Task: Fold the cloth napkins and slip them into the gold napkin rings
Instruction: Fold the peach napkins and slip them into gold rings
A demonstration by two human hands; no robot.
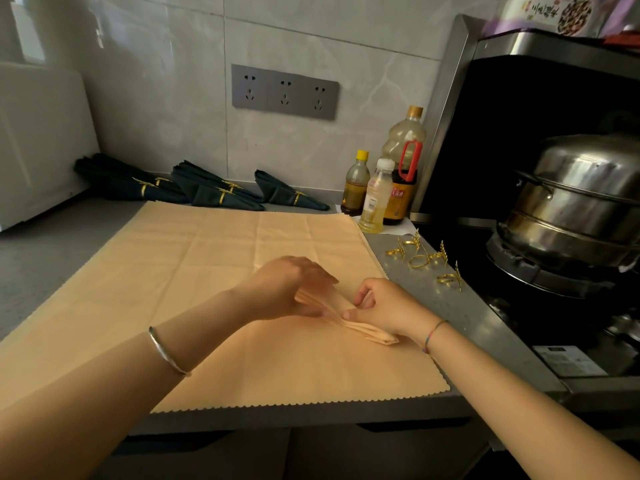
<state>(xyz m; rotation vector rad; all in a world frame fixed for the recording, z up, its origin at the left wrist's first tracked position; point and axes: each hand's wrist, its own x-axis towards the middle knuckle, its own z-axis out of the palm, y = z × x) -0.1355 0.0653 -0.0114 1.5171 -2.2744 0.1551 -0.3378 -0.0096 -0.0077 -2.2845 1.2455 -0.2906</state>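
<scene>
A large peach cloth napkin point(214, 271) lies spread flat on the grey counter. Near its right side the cloth is gathered into narrow pleats point(367, 332). My left hand point(294, 289) holds the gathered folds from the left, thumb under and fingers over. My right hand point(384, 311) pinches the pleats from the right, thumb and fingers curled on the cloth. Several loose gold napkin rings point(420, 259) with leaf ornaments lie on the counter to the right of the cloth. Dark green folded napkins point(221, 192) in gold rings lie in a row against the back wall.
Three bottles of oil and sauce point(398, 174) stand at the back right corner. A steel steamer pot point(581, 199) sits on the black stove to the right. A white appliance point(38, 140) stands at the far left. The counter's front edge point(311, 415) runs below the cloth.
</scene>
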